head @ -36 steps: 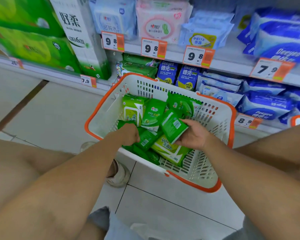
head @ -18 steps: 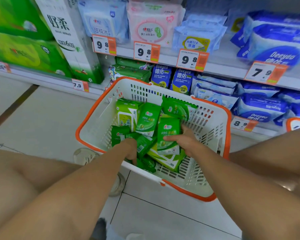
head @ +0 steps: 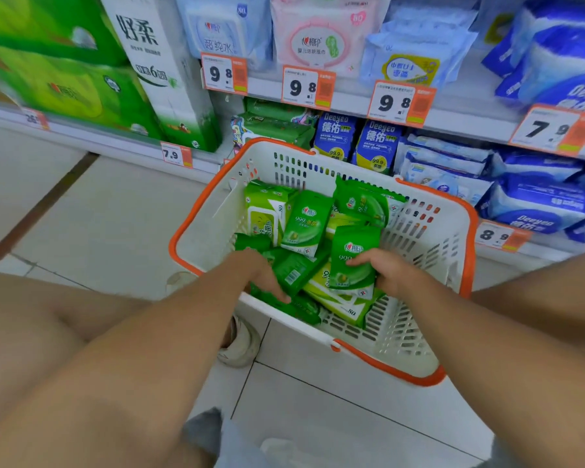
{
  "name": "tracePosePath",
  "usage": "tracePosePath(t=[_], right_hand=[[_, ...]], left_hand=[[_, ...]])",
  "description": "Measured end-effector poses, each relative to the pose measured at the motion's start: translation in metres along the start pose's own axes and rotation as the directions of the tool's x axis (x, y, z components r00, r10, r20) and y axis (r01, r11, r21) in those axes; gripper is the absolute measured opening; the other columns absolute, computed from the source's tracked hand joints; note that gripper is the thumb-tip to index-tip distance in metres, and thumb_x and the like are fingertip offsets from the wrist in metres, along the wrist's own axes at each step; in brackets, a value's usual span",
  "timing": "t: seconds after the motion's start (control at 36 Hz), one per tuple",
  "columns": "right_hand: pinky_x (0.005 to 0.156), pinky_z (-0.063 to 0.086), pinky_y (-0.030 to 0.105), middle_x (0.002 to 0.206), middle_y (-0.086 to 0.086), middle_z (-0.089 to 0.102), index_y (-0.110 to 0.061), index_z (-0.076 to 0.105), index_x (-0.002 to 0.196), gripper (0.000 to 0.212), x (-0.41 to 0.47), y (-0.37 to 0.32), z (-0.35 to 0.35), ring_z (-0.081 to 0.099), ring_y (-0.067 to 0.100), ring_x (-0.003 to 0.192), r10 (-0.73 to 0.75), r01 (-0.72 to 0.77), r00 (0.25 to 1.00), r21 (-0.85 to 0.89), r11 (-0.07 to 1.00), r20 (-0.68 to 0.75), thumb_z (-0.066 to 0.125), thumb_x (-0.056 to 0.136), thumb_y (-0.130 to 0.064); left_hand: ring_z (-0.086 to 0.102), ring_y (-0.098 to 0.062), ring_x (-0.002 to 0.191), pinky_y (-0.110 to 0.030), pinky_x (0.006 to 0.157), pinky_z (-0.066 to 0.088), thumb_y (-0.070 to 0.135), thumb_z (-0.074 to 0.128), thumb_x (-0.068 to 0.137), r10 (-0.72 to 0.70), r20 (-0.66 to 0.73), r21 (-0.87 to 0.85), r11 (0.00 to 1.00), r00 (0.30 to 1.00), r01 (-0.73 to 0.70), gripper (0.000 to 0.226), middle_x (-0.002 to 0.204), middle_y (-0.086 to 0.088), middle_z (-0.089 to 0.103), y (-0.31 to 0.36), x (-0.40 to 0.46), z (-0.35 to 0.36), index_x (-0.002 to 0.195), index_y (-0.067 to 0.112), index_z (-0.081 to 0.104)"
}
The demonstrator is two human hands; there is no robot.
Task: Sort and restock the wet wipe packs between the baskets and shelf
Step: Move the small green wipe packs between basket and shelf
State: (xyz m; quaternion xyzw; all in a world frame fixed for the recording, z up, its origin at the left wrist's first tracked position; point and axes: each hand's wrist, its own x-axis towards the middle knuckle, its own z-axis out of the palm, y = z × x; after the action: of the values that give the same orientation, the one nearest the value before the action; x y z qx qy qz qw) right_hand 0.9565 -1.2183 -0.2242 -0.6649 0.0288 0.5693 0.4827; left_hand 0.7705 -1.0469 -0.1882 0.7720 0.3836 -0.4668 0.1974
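I am crouched on a pale tiled floor (head: pixel 122 228) in a shop aisle, looking down at both my bare arms reaching into a white basket (head: pixel 213 214) with an orange rim that sits on the floor against the bottom shelf (head: pixel 470 119). The basket holds a loose heap of green wet wipe packs (head: pixel 306 219) — some flat, some leaning on each other, mostly toward its near and middle part. My right hand (head: pixel 390 273) holds one small green pack (head: pixel 352 258) upright above the heap, thumb across its front and the other fingers curled behind its right edge. My left hand (head: pixel 260 273) is pushed down among the packs at the near left of the basket; its fingers curl downward onto a dark green pack (head: pixel 293 271) with a barcode showing, but I cannot tell whether they truly grip it or only press on it. Behind the basket, the low shelf carries blue wipe packs (head: pixel 537 201) and two dark blue pouches (head: pixel 355 140) standing side by side, with more green packs (head: pixel 274 123) stacked to their left. Orange-and-white price tags (head: pixel 306 86) line the shelf edges. Large green tissue bundles (head: pixel 65 72) fill the shelf at far left. A white shoe (head: pixel 242 344) shows beside the basket's near left corner — just under my left forearm.
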Motion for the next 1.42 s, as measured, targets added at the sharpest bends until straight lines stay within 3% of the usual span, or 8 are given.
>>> tracePosePath(t=[0.11, 0.31, 0.44, 0.64, 0.78, 0.92, 1.22, 1.42], right_hand=[[0.067, 0.059, 0.037, 0.103, 0.015, 0.075, -0.003, 0.064, 0.119, 0.051, 0.000, 0.018, 0.001, 0.074, 0.031, 0.088, 0.013, -0.013, 1.000, -0.034, 0.999, -0.005, 0.076, 0.072, 0.013], [0.069, 0.059, 0.039, 0.106, 0.013, 0.074, -0.004, 0.064, 0.119, 0.049, 0.002, 0.015, 0.002, 0.073, 0.029, 0.089, -0.022, 0.025, 0.999, 0.089, 0.996, -0.031, 0.075, 0.074, 0.012], [0.101, 0.049, 0.046, 0.119, 0.013, 0.072, -0.007, 0.067, 0.120, 0.048, -0.010, -0.019, 0.010, 0.069, 0.030, 0.110, -0.119, 0.084, 0.960, 0.141, 0.986, 0.255, 0.071, 0.073, 0.003], [0.105, 0.044, 0.045, 0.128, 0.015, 0.067, -0.006, 0.060, 0.130, 0.073, -0.020, -0.048, 0.037, 0.063, 0.030, 0.120, -0.195, 0.194, 0.861, 0.052, 0.980, 0.470, 0.085, 0.062, -0.014], [0.097, 0.052, 0.043, 0.120, 0.015, 0.071, -0.007, 0.066, 0.118, 0.042, -0.028, -0.046, 0.043, 0.070, 0.027, 0.107, -0.231, 0.196, 0.896, 0.130, 0.972, 0.378, 0.072, 0.077, -0.008], [0.091, 0.055, 0.041, 0.120, 0.013, 0.071, -0.009, 0.065, 0.121, 0.046, -0.035, -0.047, 0.054, 0.070, 0.028, 0.108, -0.257, 0.196, 0.902, 0.202, 0.960, 0.348, 0.073, 0.076, -0.013], [0.096, 0.051, 0.050, 0.125, 0.018, 0.068, -0.010, 0.066, 0.122, 0.046, -0.051, -0.084, 0.068, 0.068, 0.033, 0.111, -0.356, 0.162, 0.864, 0.474, 0.866, 0.356, 0.070, 0.083, -0.035], [0.089, 0.056, 0.048, 0.118, 0.016, 0.071, -0.005, 0.061, 0.129, 0.042, -0.057, -0.096, 0.091, 0.070, 0.032, 0.107, -0.359, 0.265, 0.901, 0.346, 0.900, 0.244, 0.060, 0.097, -0.032]], left_hand=[[0.052, -0.033, 0.125, -0.045, 0.105, 0.046, 0.057, 0.071, 0.081, 0.070, -0.124, 0.112, 0.992, 0.990, -0.056, 0.083, 0.140, -0.014, 0.051, 0.027, 0.007, 0.028, 0.139, 0.003, 0.048], [0.065, -0.019, 0.077, -0.028, 0.065, 0.056, 0.016, 0.078, 0.082, 0.014, -0.222, -0.504, 0.854, 0.975, -0.127, 0.029, 0.098, -0.009, 0.072, 0.010, 0.016, 0.008, 0.108, 0.004, 0.071], [0.053, -0.013, 0.065, -0.019, 0.040, 0.049, 0.004, 0.065, 0.092, 0.025, -0.046, -0.970, 0.240, 0.999, -0.051, 0.018, 0.084, -0.009, 0.055, -0.011, -0.001, -0.046, 0.105, 0.004, 0.052], [0.053, -0.016, 0.044, -0.019, 0.037, 0.046, 0.009, 0.036, 0.105, 0.155, -0.025, -0.940, -0.340, 0.988, 0.029, 0.021, 0.057, -0.012, 0.052, -0.017, -0.041, -0.081, 0.089, 0.003, 0.049], [0.049, -0.010, 0.046, -0.019, 0.040, 0.044, 0.034, 0.058, 0.098, 0.104, -0.170, -0.934, -0.334, 0.980, -0.126, 0.029, 0.062, -0.003, 0.053, -0.005, -0.037, -0.080, 0.089, 0.006, 0.057], [0.066, -0.020, 0.109, -0.042, 0.091, 0.055, 0.072, 0.074, 0.066, 0.163, -0.350, -0.936, -0.029, 0.923, -0.350, 0.088, 0.125, 0.000, 0.066, 0.001, -0.030, -0.064, 0.135, 0.021, 0.054], [0.058, -0.012, 0.051, -0.018, 0.043, 0.048, 0.020, 0.041, 0.098, 0.341, -0.332, -0.766, -0.642, 0.879, -0.040, 0.028, 0.077, -0.006, 0.062, -0.007, -0.043, -0.050, 0.108, 0.004, 0.061], [0.053, -0.035, 0.129, -0.049, 0.109, 0.038, 0.050, 0.041, 0.101, 0.388, -0.346, -0.842, -0.530, 0.854, -0.101, 0.056, 0.139, -0.021, 0.055, 0.020, -0.053, -0.051, 0.138, 0.010, 0.055]])
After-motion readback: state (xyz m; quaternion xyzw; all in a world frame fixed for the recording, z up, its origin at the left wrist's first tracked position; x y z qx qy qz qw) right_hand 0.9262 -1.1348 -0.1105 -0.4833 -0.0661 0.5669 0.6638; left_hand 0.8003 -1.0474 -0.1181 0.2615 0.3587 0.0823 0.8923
